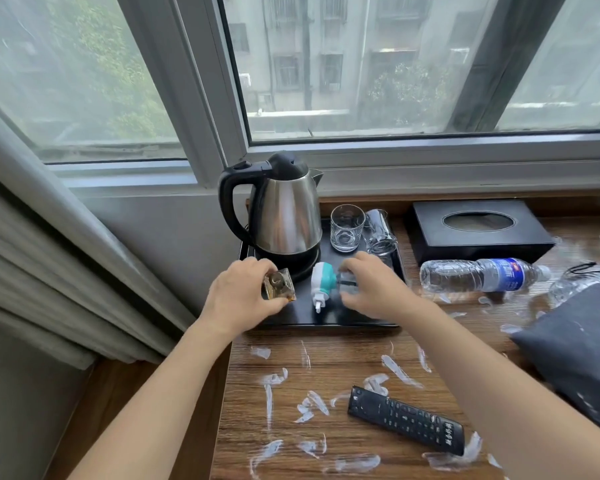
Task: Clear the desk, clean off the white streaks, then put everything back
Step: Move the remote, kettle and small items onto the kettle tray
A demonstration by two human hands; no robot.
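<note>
Desk streaked; left hand grips glass ashtray.

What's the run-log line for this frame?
left hand: holds amber bottle | right hand: at plug-in device on tray | streaks: uncleaned

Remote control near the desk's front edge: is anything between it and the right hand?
Nothing visible blocks it. The remote control lies alone on the streaked desk; the right hand is over the black tray, beyond it.
</note>
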